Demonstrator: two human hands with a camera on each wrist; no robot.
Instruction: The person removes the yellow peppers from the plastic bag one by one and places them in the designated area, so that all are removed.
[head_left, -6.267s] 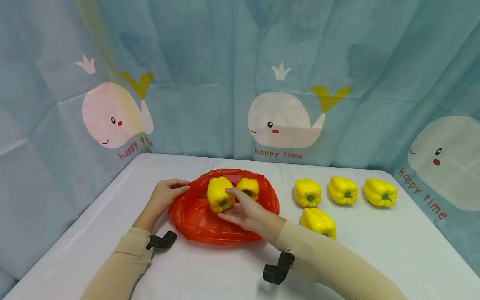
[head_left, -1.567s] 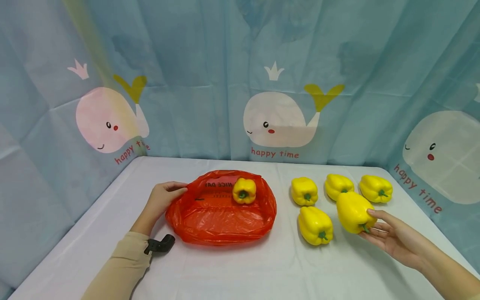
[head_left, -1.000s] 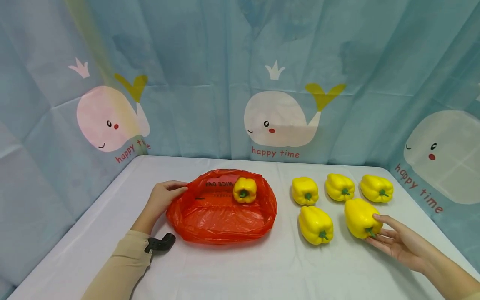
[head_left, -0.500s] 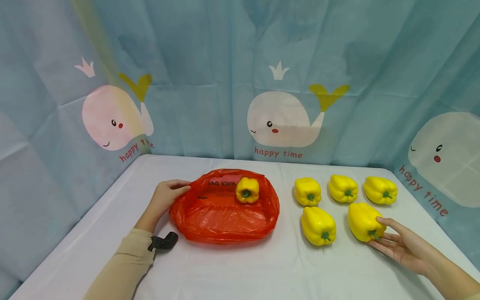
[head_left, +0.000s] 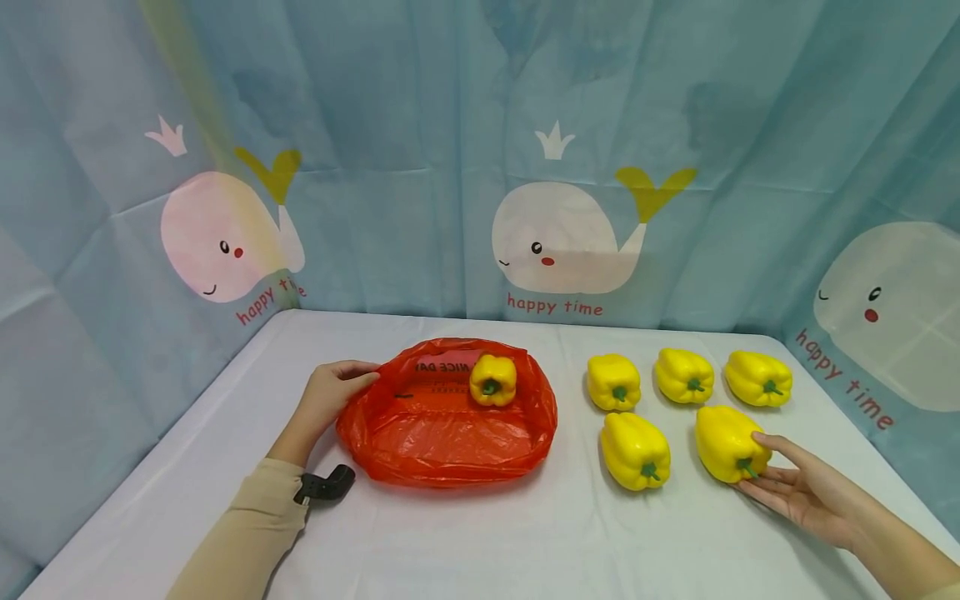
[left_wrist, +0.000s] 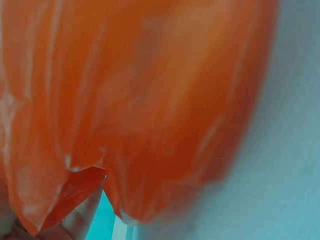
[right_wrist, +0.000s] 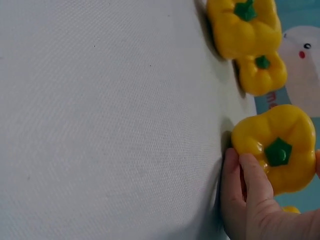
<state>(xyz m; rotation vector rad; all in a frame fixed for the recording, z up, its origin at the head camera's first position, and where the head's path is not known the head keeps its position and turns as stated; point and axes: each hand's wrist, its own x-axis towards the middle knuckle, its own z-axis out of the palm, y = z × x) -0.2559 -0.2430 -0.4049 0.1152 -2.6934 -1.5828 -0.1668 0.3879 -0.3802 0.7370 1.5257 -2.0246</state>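
At the left, my left hand (head_left: 327, 398) pinches the rim of a red plastic bag (head_left: 450, 442), which lies with its mouth spread wide. Its creased side (left_wrist: 165, 100) fills most of the left wrist view and hides most of the fingers. Inside the bag, near the back right, sits one yellow bell pepper (head_left: 492, 367). On the right, my right hand (head_left: 821, 500) holds another yellow bell pepper (head_left: 723, 442) low at the tabletop, thumb on its upper side and fingers beneath its stem end. The right wrist view shows that pepper (right_wrist: 295, 132) stem-on with fingertips against it.
Several more yellow bell peppers lie on the white table (head_left: 450, 542): a front one (head_left: 633, 450) left of the held pepper, and a back row with a left (head_left: 612, 379), middle (head_left: 682, 373) and right (head_left: 757, 377) one. A blue whale-print curtain (head_left: 390, 233) stands behind.
My right hand earlier held a pepper over the bag, then held one above the table at right and lowered it to the tabletop. The left hand keeps its place at the rim.
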